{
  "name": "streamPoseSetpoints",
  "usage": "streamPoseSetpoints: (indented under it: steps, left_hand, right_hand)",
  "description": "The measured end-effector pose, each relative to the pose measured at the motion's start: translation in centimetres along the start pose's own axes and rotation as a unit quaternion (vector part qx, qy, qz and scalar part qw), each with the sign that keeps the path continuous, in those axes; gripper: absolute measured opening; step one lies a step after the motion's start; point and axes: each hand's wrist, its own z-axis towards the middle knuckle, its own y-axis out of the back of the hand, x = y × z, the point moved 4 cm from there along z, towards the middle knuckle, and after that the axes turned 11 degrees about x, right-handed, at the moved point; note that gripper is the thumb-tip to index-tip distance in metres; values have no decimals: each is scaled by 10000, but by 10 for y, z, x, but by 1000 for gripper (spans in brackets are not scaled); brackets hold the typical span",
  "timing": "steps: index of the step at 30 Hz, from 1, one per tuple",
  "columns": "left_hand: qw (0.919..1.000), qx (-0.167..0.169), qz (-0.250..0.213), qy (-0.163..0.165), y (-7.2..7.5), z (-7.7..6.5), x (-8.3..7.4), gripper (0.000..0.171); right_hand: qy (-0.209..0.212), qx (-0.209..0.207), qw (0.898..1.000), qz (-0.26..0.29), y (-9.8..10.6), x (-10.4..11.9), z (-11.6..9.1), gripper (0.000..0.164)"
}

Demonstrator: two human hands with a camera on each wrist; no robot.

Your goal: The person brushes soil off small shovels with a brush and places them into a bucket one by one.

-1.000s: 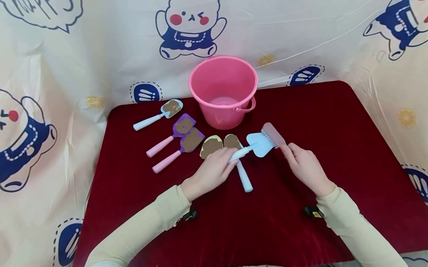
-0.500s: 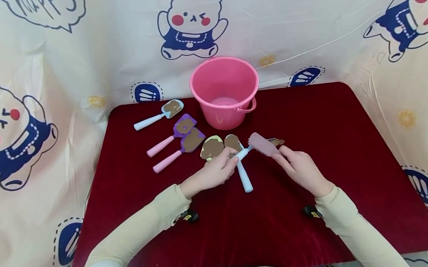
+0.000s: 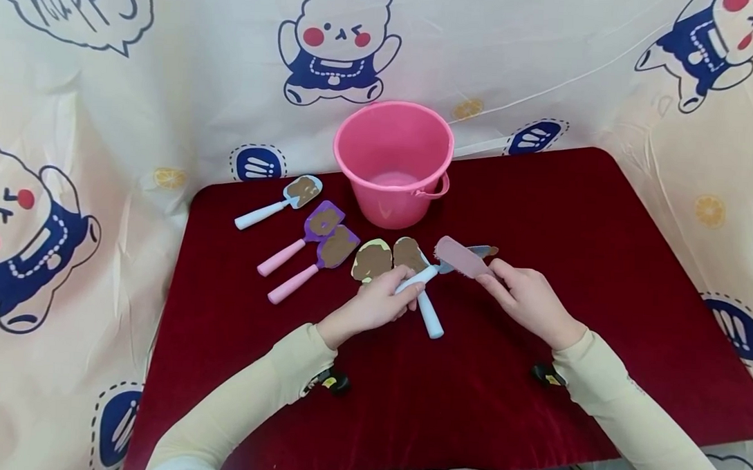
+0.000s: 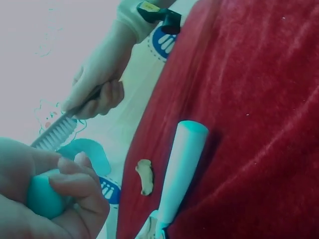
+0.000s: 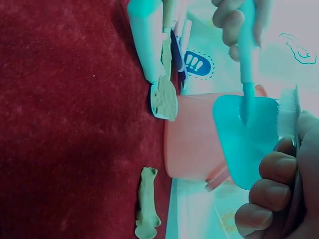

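Note:
My left hand (image 3: pixel 380 297) grips the pale blue handle of a small toy shovel (image 3: pixel 417 279). The fingers of my right hand (image 3: pixel 530 299) are curled round a pink brush (image 3: pixel 459 255). In the head view the brush back covers most of the shovel's tilted blade. From the right wrist, the bare blue face of the blade (image 5: pixel 244 144) shows, with the white bristles (image 5: pixel 287 113) right at its edge. A flat brown piece (image 3: pixel 493 251) shows just beyond the blade. Under my left hand lies another blue-handled shovel (image 3: pixel 432 316), its blade covered in brown.
To the left lie two purple shovels (image 3: pixel 294 284) with pink handles, a yellow-edged one (image 3: pixel 372 259) and another blue one (image 3: pixel 259 216), all with brown patches. A pink bucket (image 3: pixel 390 201) stands behind them on the dark red tablecloth (image 3: pixel 570 221).
The brush has moved left and turned its back upward, over the blade. The shovel has tilted from showing its face upward. Over the last half second my left hand has shifted slightly.

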Motion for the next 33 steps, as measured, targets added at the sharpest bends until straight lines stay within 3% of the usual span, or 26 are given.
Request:
streamPoseSetpoints:
  steps: [4, 11, 17, 24, 29, 33]
  left_hand:
    - [9991, -111, 384, 158, 0, 0, 2, 35]
    - [9995, 63, 209, 247, -1, 0, 4, 41]
    - [9991, 95, -127, 400, 0, -3, 6, 43]
    - [9973, 201, -552, 438, 0, -9, -1, 42]
    - [9955, 149, -828, 436, 3, -18, -9, 38]
    - [9956, -36, -856, 377, 16, -27, -15, 36]
  right_hand:
    - [43, 12, 9999, -122, -1, 0, -1, 31]
    - [-154, 105, 9980, -606, -5, -2, 3, 35]
    - [-609, -410, 9923, -1001, -1, -8, 2, 38]
    - [-472, -208, 9960, -723, -1, -10, 5, 36]
    - [-1005, -499, 9926, -470, 11, -18, 4, 31]
    - [-1352, -500, 9894, -184, 21, -24, 1, 27]
